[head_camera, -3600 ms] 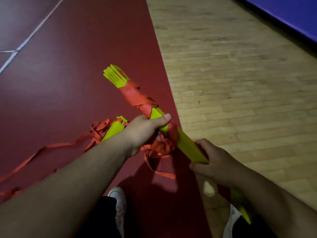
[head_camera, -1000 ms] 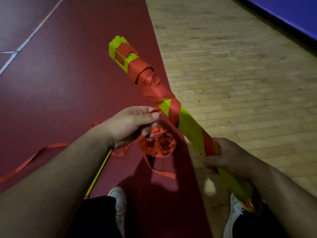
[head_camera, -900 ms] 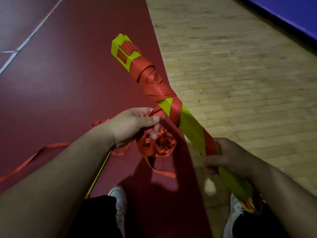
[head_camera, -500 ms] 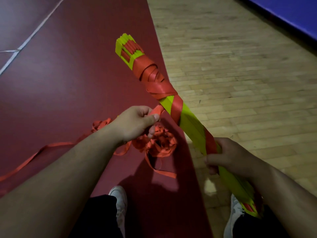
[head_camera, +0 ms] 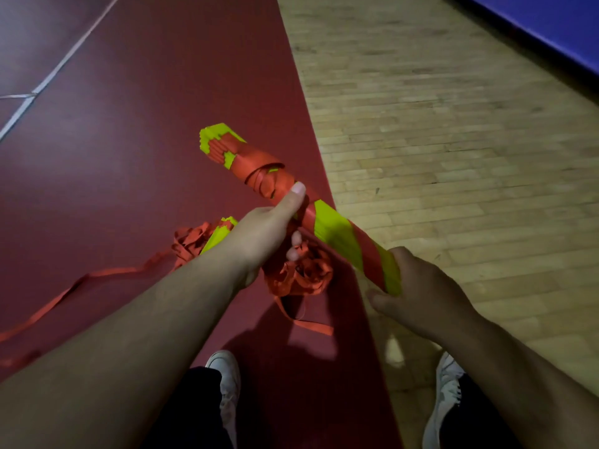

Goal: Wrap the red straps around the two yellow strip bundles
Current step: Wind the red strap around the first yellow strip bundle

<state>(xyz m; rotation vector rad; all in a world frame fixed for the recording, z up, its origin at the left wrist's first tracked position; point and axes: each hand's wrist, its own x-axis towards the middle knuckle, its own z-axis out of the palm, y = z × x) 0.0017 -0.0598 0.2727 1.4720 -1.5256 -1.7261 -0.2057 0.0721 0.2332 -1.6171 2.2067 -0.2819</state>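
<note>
While our right hand [head_camera: 421, 296] curls round the lower end of the yellow strip bundle [head_camera: 334, 226], our left hand [head_camera: 259, 234] grips its middle, thumb pressing the wound red strap [head_camera: 259, 166]; loose strap hangs beneath.

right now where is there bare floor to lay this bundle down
Bare: wood floor right of the held bundle, up to the blue mat; red floor beyond it toward the white line. Crowded: strap tangle and second bundle below the left hand.
</note>
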